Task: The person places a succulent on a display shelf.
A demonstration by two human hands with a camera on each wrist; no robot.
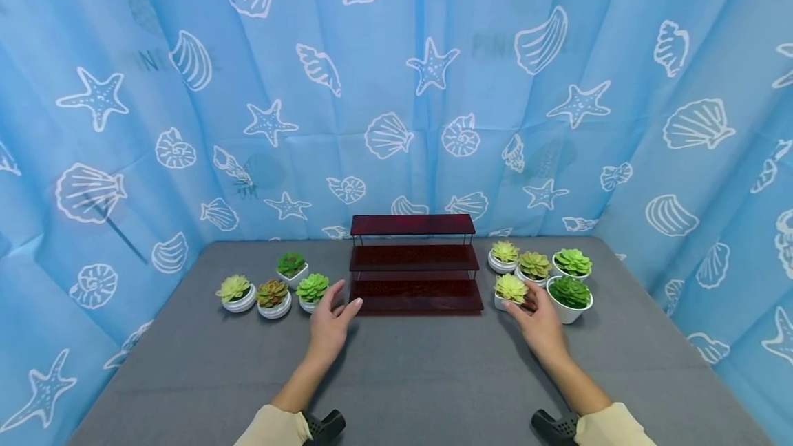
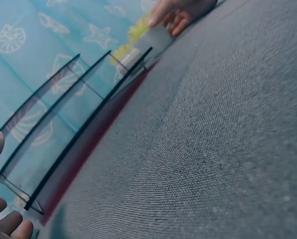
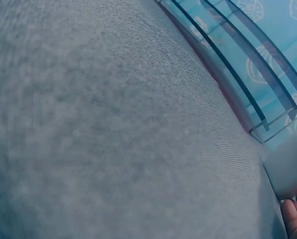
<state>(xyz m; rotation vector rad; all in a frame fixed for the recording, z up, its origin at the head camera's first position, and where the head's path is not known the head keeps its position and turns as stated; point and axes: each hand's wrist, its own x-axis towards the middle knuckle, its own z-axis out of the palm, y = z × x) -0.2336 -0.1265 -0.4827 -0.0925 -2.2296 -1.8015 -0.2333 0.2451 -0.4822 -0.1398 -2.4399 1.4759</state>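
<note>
My right hand point(image 1: 540, 327) holds a small white pot with a yellow-green succulent point(image 1: 510, 288), thumb on its near side and fingers on its right side. In the right wrist view the white pot point(image 3: 287, 164) is at the lower right, partly cut off by the frame. My left hand point(image 1: 328, 329) is held with thumb and fingers apart, nothing between them. It hovers beside a bright green potted succulent point(image 1: 312, 286), whose pot it partly hides, and the left end of a dark red three-tier stand point(image 1: 416, 294). Whether it touches that pot cannot be told.
Left of the stand are more white-potted succulents: yellow-green point(image 1: 234, 289), reddish-brown point(image 1: 272, 293) and dark green point(image 1: 290, 264). To its right, several others, including a large dark green one point(image 1: 569, 292), cluster around my right hand. A blue shell-patterned curtain point(image 1: 384, 177) hangs behind the grey tabletop point(image 1: 427, 377).
</note>
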